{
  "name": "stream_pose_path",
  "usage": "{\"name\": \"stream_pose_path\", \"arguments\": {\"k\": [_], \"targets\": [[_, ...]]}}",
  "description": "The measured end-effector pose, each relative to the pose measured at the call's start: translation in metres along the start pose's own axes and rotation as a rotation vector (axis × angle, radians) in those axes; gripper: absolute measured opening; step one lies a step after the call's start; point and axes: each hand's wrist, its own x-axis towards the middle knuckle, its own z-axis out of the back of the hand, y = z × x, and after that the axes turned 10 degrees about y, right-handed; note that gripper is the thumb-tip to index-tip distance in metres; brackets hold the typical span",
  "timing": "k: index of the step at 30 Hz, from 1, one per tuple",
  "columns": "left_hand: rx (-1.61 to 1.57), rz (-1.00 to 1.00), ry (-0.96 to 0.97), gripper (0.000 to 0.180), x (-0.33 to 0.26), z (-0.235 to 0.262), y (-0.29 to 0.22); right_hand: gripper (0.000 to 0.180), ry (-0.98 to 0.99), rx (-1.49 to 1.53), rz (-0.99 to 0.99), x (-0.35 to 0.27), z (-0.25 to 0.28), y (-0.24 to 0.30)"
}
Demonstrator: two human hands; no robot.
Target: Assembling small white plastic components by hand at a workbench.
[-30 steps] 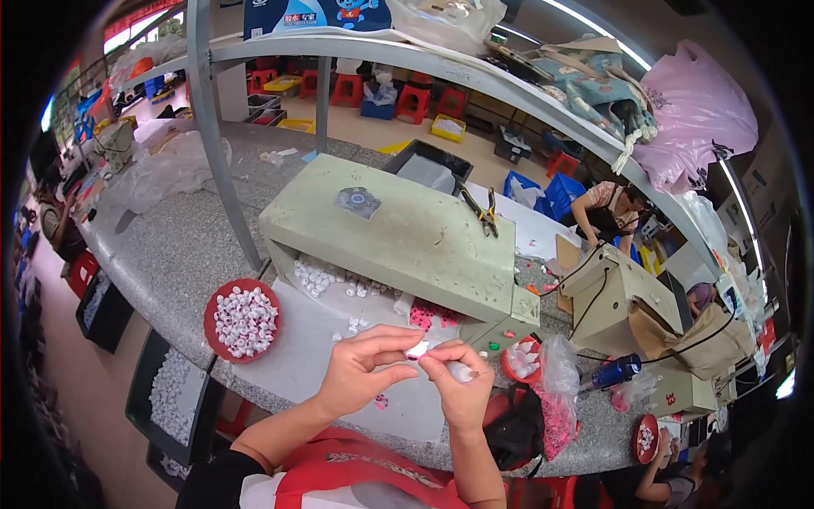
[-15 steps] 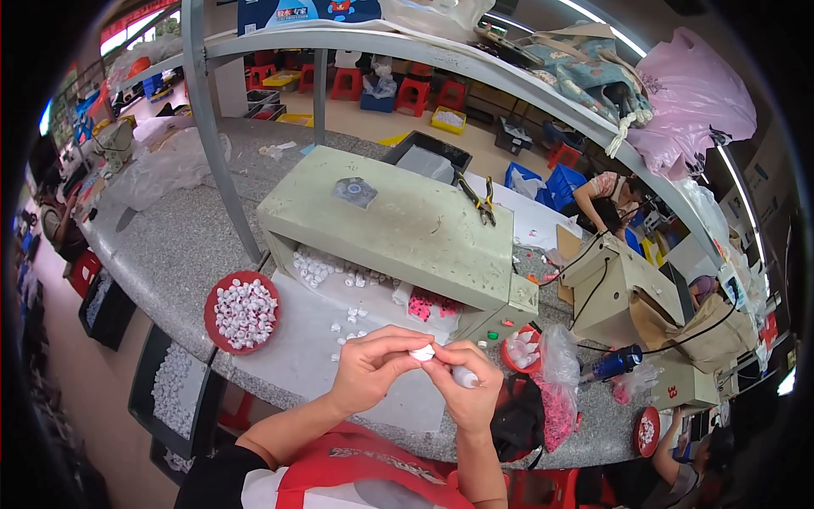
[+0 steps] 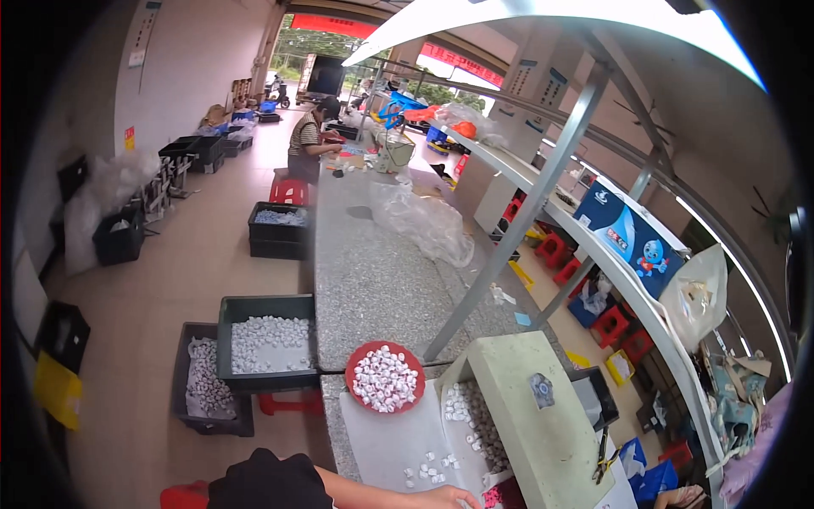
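Note:
My left hand [image 3: 451,498] shows at the lower edge, its forearm coming out of a black sleeve. Most of its fingers are cut off by the picture's edge, so whatever they hold is hidden. It is nearest to a few loose small white pieces [image 3: 432,468] on a white sheet [image 3: 373,450] and to some bright pink pieces [image 3: 500,495] by the mouth of a pale green metal housing [image 3: 534,407]. More white pieces [image 3: 479,428] lie under that housing. A red bowl [image 3: 354,399] heaped with white pieces stands beyond. My right hand is out of view.
Dark crates [image 3: 222,356] of white pieces stand left of the grey stone table [image 3: 373,280]. A metal shelf post [image 3: 521,212] rises from the table. Pliers [image 3: 604,462] rest beside the housing. A co-worker [image 3: 307,140] sits at the far end; another person's hand [image 3: 681,497] shows lower right.
The view has swung left, bringing in the aisle, crates and far table end. Both hands were together mid-picture around a small white piece; now only part of my left shows.

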Motion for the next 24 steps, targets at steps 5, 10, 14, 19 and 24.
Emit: {"name": "stream_pose_path", "arguments": {"k": [5,10,14,19,24], "targets": [[0.369,0.057,0.032,0.033,-0.011,0.015,-0.011,0.015,0.19,0.21,0.061,0.013,-0.002,0.003],[0.322,-0.011,0.059,0.034,-0.021,0.039,-0.007,0.019,0.31,0.325,-0.162,0.01,-0.026,0.007],[0.205,-0.178,-0.035,0.022,-0.034,0.061,0.02,0.033,0.457,0.421,-0.39,0.012,-0.052,-0.029],[-0.058,-0.032,-0.283,0.017,-0.035,0.113,0.057,0.011,0.486,0.623,-0.453,0.011,-0.097,-0.089],[0.573,0.054,-0.479,0.017,-0.011,0.197,0.103,0.011,0.339,0.309,-0.545,0.008,-0.128,-0.159]]}}
